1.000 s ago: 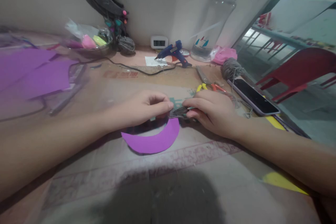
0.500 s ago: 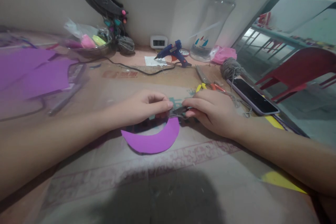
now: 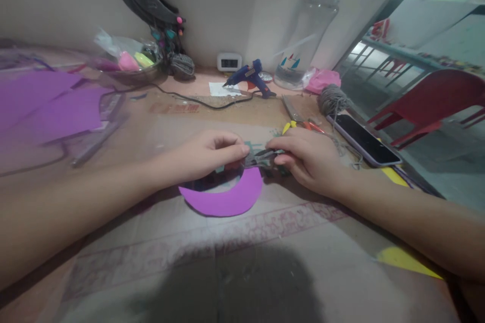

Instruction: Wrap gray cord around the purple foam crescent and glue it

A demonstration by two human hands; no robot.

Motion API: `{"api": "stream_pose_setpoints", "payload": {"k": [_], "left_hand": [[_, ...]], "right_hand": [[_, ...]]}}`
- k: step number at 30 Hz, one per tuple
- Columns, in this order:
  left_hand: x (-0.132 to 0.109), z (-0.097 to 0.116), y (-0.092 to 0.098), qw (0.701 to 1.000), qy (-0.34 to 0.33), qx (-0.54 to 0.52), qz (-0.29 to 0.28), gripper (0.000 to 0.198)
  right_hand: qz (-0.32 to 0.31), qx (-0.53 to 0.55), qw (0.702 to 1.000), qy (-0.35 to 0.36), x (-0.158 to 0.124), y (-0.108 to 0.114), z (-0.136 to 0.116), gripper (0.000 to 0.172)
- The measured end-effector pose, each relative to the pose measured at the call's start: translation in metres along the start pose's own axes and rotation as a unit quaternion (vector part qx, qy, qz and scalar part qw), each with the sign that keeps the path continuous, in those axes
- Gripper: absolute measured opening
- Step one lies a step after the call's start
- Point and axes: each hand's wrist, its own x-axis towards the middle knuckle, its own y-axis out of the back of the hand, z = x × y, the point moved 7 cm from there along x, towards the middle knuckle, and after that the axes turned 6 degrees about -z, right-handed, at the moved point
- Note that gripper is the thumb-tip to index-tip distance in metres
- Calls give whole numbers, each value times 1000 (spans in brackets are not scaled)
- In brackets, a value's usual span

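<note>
Grey strands (image 3: 258, 160) are being pinched by the left hand (image 3: 215, 154) and right hand (image 3: 309, 160), being held crosswise between them just beyond a purple crescent (image 3: 224, 203), its right tip lying nearer the left hand.

shows bare from hands up to where the view cuts off. has a smooth, slim left forearm (image 3: 87, 207), broadening gradually from a narrow wrist toward the left side of the desk (image 3: 206, 72), and a similar right forearm (image 3: 394, 211), thickening toward the desk's right edge. ends in a bare left grip (image 3: 212, 154) and a bare right grip (image 3: 316, 164), both with rounded knuckles.
</note>
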Motion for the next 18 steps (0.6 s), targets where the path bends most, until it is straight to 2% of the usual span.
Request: {"api": "stream_pose_setpoints", "payload": {"k": [10,18], "left_hand": [[0,3,0,1000,-15,3,3,36],[0,-1,1,1000,9,5,7,36]], "right_hand": [[15,-47,998,33,1,2,-8,41],[20,-71,997,34,2,2,-8,37]]}}
